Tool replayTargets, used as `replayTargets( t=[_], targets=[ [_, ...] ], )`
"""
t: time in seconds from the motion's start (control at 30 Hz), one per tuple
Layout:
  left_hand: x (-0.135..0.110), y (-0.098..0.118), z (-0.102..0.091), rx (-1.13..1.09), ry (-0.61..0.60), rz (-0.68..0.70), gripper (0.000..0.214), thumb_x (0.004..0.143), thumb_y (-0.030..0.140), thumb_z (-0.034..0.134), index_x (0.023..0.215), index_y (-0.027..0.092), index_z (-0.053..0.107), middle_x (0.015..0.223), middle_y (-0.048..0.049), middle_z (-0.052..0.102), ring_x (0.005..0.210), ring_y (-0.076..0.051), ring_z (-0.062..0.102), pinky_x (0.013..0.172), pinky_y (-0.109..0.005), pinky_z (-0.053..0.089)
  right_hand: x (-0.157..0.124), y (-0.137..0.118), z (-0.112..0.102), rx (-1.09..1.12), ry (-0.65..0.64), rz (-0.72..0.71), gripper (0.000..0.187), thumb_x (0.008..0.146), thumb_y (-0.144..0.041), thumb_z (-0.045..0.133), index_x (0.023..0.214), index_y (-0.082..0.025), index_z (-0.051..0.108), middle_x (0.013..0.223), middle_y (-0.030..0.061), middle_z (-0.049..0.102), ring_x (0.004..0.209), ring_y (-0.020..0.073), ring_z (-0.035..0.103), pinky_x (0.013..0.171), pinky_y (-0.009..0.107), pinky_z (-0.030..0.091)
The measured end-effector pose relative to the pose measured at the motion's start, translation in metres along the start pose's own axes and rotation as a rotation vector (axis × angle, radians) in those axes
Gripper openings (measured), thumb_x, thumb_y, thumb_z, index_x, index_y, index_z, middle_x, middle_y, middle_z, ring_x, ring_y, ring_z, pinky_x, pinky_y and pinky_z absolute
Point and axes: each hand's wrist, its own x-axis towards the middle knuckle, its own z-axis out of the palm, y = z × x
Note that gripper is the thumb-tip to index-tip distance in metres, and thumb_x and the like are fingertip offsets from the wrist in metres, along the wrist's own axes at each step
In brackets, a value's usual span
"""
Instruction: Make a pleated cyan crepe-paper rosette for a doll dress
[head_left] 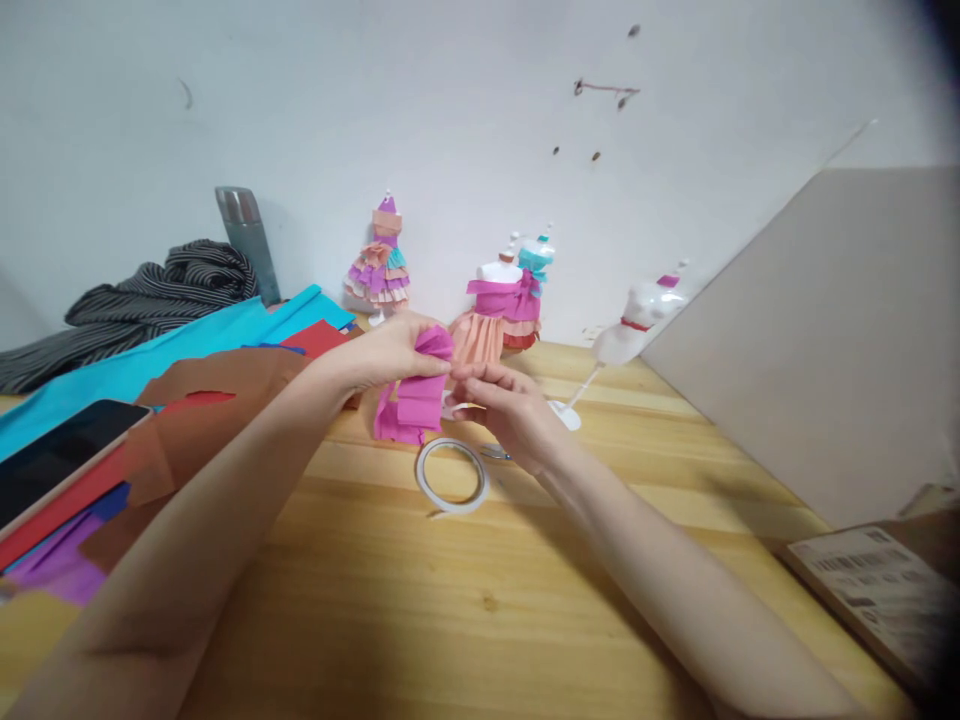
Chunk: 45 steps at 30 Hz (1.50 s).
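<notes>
My left hand (390, 352) is closed on a pleated piece of magenta crepe paper (414, 400) that hangs down over the wooden table (465, 600). My right hand (504, 405) meets it from the right, fingers pinched on the paper's edge and on a small pale strip I cannot name. A white roll of narrow tape (452, 477) lies flat on the table just below both hands. Behind the hands stand small mannequins in paper dresses (504, 305), one further left (381, 262), and a bare white mannequin (634, 325) to the right.
Sheets of blue, brown, red and purple paper (187, 390) cover the table's left side, with a dark phone (52, 455) on them. A striped cloth (142, 300) and a metal flask (244, 235) sit at the back left. A cardboard box (840, 400) fills the right.
</notes>
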Motion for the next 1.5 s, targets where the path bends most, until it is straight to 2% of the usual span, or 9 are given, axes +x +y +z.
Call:
replayTargets(
  t=[0.17, 0.33, 0.6, 0.73, 0.87, 1.0, 1.17, 1.37, 1.5],
  targets=[
    [0.001, -0.002, 0.014, 0.054, 0.109, -0.044, 0.012, 0.064, 0.009, 0.066, 0.06, 0.016, 0.056, 0.055, 0.0032, 0.051, 0.049, -0.009, 0.044, 0.047, -0.022, 0.033, 0.002, 0.012, 0.009, 0.021, 0.054, -0.069, 0.057, 0.056, -0.032, 0.086, 0.106, -0.023, 0.062, 0.077, -0.0022, 0.068, 0.071, 0.0132, 0.063, 0.072, 0.029, 0.05],
    [0.003, -0.006, 0.01, 0.019, 0.057, -0.069, 0.013, 0.063, 0.013, 0.074, 0.069, 0.017, 0.063, 0.062, 0.0016, 0.059, 0.054, -0.012, 0.052, 0.05, -0.022, 0.039, 0.003, 0.012, 0.005, -0.099, 0.027, 0.033, 0.033, 0.053, -0.03, 0.084, 0.076, -0.016, 0.066, 0.059, -0.0016, 0.065, 0.049, 0.0106, 0.056, 0.05, 0.023, 0.044],
    [0.007, -0.037, -0.016, 0.105, -0.367, -0.32, 0.021, 0.049, 0.015, 0.084, 0.063, 0.018, 0.069, 0.059, -0.0029, 0.066, 0.049, -0.017, 0.057, 0.049, -0.025, 0.042, -0.003, -0.015, -0.005, -0.153, -0.064, 0.121, 0.014, 0.054, -0.021, 0.074, 0.062, -0.014, 0.065, 0.053, -0.0008, 0.062, 0.044, 0.0083, 0.052, 0.044, 0.02, 0.038],
    [0.011, -0.052, -0.021, 0.246, -0.219, -0.386, 0.029, 0.036, 0.003, 0.083, 0.052, 0.02, 0.065, 0.046, 0.0024, 0.061, 0.042, -0.014, 0.052, 0.044, -0.021, 0.037, -0.01, -0.027, -0.009, -0.163, -0.166, 0.134, 0.011, 0.054, -0.021, 0.069, 0.059, -0.015, 0.061, 0.049, -0.0024, 0.056, 0.039, 0.0064, 0.044, 0.039, 0.019, 0.029],
    [0.01, -0.042, -0.011, 0.117, -0.171, -0.386, 0.018, 0.061, 0.026, 0.081, 0.055, 0.017, 0.066, 0.05, -0.0042, 0.063, 0.045, -0.016, 0.057, 0.048, -0.024, 0.043, -0.013, -0.033, -0.011, -0.197, -0.22, 0.151, 0.009, 0.053, -0.019, 0.065, 0.059, -0.016, 0.058, 0.048, -0.0033, 0.053, 0.039, 0.0066, 0.041, 0.037, 0.019, 0.026],
    [0.004, -0.022, 0.009, -0.281, -0.267, -0.42, 0.04, 0.073, 0.055, 0.069, 0.066, 0.016, 0.068, 0.063, -0.0086, 0.067, 0.059, -0.02, 0.064, 0.059, -0.03, 0.05, -0.015, -0.033, -0.013, -0.188, -0.27, 0.181, 0.009, 0.054, -0.02, 0.061, 0.062, -0.016, 0.059, 0.048, -0.0024, 0.054, 0.039, 0.0094, 0.046, 0.038, 0.02, 0.029],
    [-0.003, -0.017, 0.01, -0.407, -0.464, -0.193, 0.042, 0.061, 0.053, 0.08, 0.082, 0.018, 0.074, 0.091, -0.0089, 0.072, 0.085, -0.023, 0.065, 0.075, -0.031, 0.052, -0.016, -0.036, -0.019, -0.15, -0.362, 0.155, 0.008, 0.054, -0.019, 0.061, 0.061, -0.015, 0.059, 0.051, -0.0021, 0.053, 0.042, 0.0083, 0.046, 0.04, 0.019, 0.03],
    [-0.003, -0.024, -0.012, -0.214, -0.707, -0.142, 0.037, 0.053, 0.044, 0.086, 0.074, 0.015, 0.075, 0.072, -0.0054, 0.072, 0.063, -0.017, 0.062, 0.058, -0.025, 0.049, -0.017, -0.052, -0.036, -0.243, -0.49, 0.225, 0.025, 0.062, -0.033, 0.075, 0.066, -0.016, 0.057, 0.053, 0.0022, 0.064, 0.038, 0.0113, 0.055, 0.039, 0.019, 0.036],
    [0.001, -0.029, -0.02, -0.089, -0.757, -0.128, 0.03, 0.055, 0.034, 0.085, 0.074, 0.013, 0.074, 0.072, -0.0053, 0.074, 0.062, -0.016, 0.064, 0.06, -0.024, 0.052, -0.014, -0.063, -0.054, -0.436, -0.445, 0.195, 0.033, 0.07, -0.041, 0.078, 0.076, -0.016, 0.056, 0.051, 0.0024, 0.066, 0.036, 0.0107, 0.055, 0.036, 0.017, 0.038]
  ],
)
